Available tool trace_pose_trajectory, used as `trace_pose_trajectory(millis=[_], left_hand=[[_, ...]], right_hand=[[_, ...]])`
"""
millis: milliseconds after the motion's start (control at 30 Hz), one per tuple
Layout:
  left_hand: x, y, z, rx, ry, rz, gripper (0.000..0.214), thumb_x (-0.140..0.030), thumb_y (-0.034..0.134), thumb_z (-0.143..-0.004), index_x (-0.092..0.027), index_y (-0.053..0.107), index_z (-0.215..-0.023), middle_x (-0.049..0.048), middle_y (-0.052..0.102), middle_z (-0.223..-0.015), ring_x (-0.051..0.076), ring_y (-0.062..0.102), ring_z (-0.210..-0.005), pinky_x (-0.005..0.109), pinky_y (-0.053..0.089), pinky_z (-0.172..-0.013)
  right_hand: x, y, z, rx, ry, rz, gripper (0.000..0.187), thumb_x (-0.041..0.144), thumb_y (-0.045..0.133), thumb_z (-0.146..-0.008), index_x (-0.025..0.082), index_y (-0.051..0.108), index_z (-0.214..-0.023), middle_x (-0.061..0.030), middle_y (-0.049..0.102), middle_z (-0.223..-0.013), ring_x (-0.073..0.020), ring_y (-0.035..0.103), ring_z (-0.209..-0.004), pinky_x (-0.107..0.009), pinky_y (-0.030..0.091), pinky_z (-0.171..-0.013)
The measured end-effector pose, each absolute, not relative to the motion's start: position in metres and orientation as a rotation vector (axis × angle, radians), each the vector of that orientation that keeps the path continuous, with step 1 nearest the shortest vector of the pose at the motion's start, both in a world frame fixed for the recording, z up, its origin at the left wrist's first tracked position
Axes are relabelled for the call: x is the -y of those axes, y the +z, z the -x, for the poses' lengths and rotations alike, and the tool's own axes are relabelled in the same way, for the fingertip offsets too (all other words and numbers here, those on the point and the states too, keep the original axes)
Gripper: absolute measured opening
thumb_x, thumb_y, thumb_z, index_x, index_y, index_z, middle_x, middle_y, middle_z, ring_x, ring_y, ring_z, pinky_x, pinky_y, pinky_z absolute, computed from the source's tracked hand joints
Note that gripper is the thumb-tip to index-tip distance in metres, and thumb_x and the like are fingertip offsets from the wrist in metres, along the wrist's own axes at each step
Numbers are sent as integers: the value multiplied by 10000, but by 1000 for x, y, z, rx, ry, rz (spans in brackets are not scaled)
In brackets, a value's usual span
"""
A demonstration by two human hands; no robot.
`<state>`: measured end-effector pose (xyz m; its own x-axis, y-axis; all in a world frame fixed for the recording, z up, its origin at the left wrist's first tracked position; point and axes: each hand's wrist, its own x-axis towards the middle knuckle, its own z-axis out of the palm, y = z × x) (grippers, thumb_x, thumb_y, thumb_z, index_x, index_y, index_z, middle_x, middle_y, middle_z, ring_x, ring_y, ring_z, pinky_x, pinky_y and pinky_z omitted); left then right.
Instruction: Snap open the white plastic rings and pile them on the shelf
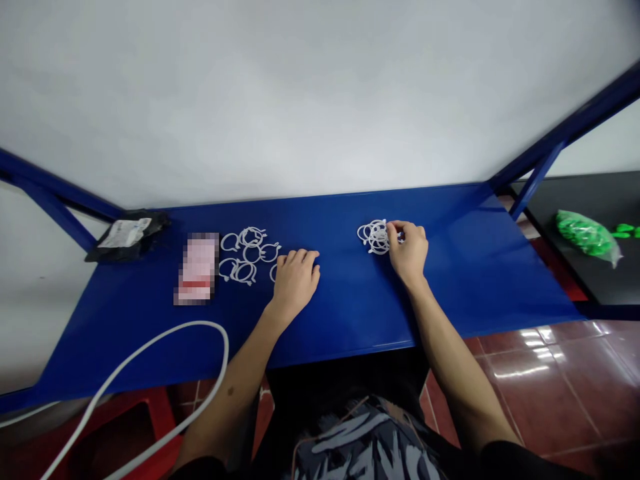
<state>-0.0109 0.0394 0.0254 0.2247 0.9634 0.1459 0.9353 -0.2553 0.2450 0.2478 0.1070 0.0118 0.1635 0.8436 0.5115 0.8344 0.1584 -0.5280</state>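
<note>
My left hand [296, 280] lies palm down on the blue table, fingers stretched out. A white ring [273, 273] shows partly from under its left side; the rest is hidden. Left of this hand several thin white open rings [251, 253] with small knobs at their ends lie spread in a loose group. My right hand [410, 253] is at a small heap of similar white rings [376, 236], on the right half of the table. Its thumb and forefinger are closed at the edge of the heap on a white ring, while the other fingers curl under.
A blurred-out pink item [197, 267] and a black plastic packet [130, 233] lie at the left. A white cable [200, 325] loops over the front left edge. Blue frame bars flank the table [340, 307]. Green parts in a clear bag [587, 235] lie on a dark surface at right.
</note>
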Motion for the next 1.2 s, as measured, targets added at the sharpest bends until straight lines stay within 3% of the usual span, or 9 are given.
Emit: trace_pose_trajectory(millis=[233,433,633,1033,1200], left_hand=[[-41,38,25,-1715,473,-2337,448,-4,473,-810,-226,610,-1174,45,651,-1187,238,578,-1063,431,390,-949],[-42,40,34,-1735,308,-2350,331,-125,508,-868,-218,619,-1166,100,654,-1132,322,526,-1100,498,359,-944],[-43,35,32,-1765,341,-2339,256,-153,517,-911,-223,624,-1134,88,703,-1082,320,546,-1067,502,340,-917],[-42,37,23,-1784,510,-2264,160,-170,599,-898,-237,653,-1032,21,731,-881,264,590,-947,451,332,-877],[-41,41,20,-1698,641,-2245,134,-186,607,-922,-251,669,-1022,0,746,-888,234,608,-929,452,337,-901]], right_hand=[[-102,13,-248,1690,-68,1603,267,384,533,-991,169,690,-969,-93,706,-945,-234,543,-891,-401,455,-868],[-91,15,-236,1817,-14,1413,187,316,538,-987,199,680,-1019,-83,697,-976,-247,544,-920,-420,455,-867],[-78,14,-214,2072,169,1189,174,256,516,-994,218,679,-1040,-88,702,-979,-259,552,-891,-449,472,-836],[-68,8,-196,2384,358,973,272,398,522,-1012,183,684,-978,-73,692,-882,-214,562,-805,-369,484,-742],[-64,8,-190,2420,446,929,286,436,527,-1002,189,667,-1032,-87,684,-950,-222,572,-853,-389,486,-788]])
